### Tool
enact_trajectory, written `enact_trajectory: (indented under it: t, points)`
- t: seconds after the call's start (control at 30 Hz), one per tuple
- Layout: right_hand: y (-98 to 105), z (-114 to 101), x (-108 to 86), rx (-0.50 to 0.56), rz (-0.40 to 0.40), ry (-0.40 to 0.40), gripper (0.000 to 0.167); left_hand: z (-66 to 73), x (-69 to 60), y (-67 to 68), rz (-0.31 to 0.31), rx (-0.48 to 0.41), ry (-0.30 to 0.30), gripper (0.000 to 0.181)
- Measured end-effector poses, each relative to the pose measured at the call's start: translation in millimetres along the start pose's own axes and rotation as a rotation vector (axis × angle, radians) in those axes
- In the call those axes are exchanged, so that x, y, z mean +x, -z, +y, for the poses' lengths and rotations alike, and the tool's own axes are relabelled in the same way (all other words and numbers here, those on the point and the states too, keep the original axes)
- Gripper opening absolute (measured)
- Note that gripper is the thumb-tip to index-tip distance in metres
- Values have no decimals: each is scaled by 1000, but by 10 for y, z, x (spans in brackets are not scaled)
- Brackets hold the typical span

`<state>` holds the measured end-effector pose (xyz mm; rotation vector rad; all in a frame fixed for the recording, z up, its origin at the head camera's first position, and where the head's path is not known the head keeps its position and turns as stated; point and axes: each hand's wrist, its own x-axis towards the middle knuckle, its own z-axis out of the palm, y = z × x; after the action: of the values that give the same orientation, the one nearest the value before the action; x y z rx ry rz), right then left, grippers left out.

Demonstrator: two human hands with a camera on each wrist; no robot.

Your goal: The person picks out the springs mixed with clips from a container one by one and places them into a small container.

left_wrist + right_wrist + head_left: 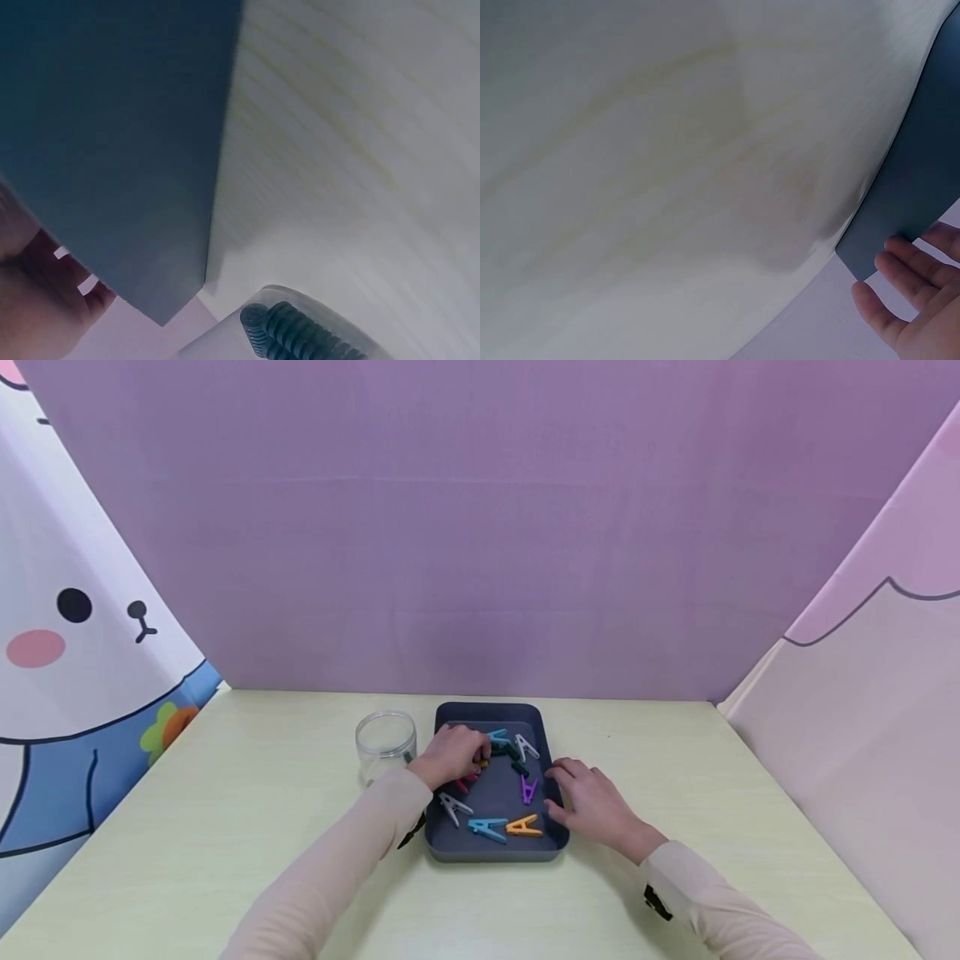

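Observation:
My left hand [453,752] reaches over the left side of the dark grey tray [498,856], fingers bent down beside a small yellow-and-dark piece [483,763]; whether they pinch anything is hidden. Near it lie a red clip [462,787], dark green pieces [519,768] and a blue clip [497,737]. With fingers spread, my right hand [596,803] touches the tray's right rim; the right wrist view shows its fingertips against the tray wall [900,202]. In the left wrist view the left hand [41,300] is partly behind the tray wall [127,165].
A clear jar [386,747] stands left of the tray; dark green ridged pieces [300,334] show inside it. Also in the tray are white clips [525,747], a purple clip [528,789], a lower blue clip [488,828] and an orange clip [523,827]. A purple backdrop [480,527] rises behind.

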<state>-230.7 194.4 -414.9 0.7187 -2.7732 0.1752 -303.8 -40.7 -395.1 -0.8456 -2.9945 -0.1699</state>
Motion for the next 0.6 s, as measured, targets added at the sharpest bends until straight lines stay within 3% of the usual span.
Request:
enact_trajectory:
  t: [0.6]
  points:
    - [4,4,1,3,-10,-6,43,-13,-15,-32,49,-2,-41,18]
